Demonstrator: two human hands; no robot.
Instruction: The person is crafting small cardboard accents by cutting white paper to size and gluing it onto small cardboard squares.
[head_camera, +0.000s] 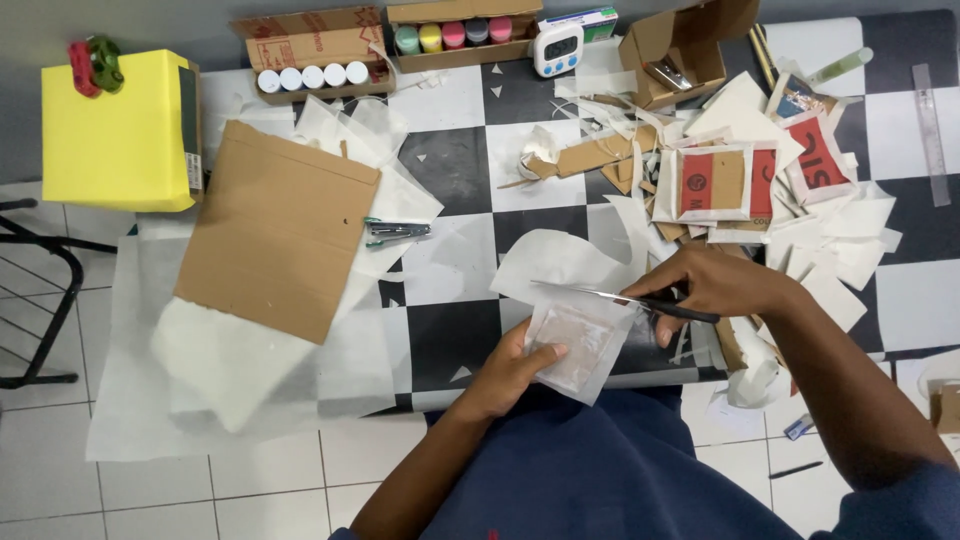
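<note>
Fingers of right hand (712, 285) gripping scissors (640, 300), handles hidden, left hand (515, 370) pinching translucent sheet (580, 345), contents seemingly cardboard.

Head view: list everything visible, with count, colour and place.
paper square: one, translucent white, held at table's near edge
scissors: one, dark handles, cutting the square
cardboard sheet: one, brown, left on table
yellow box: one, far left
paint pots: five white-lidded, far-edge carton
coloured pots: five, second carton
timer: one, white, far edge
ruler: one, clear, far right
paper scraps: many, white, right side
table: black-and-white checked
left hand: holds the square
right hand: works the scissors
</note>
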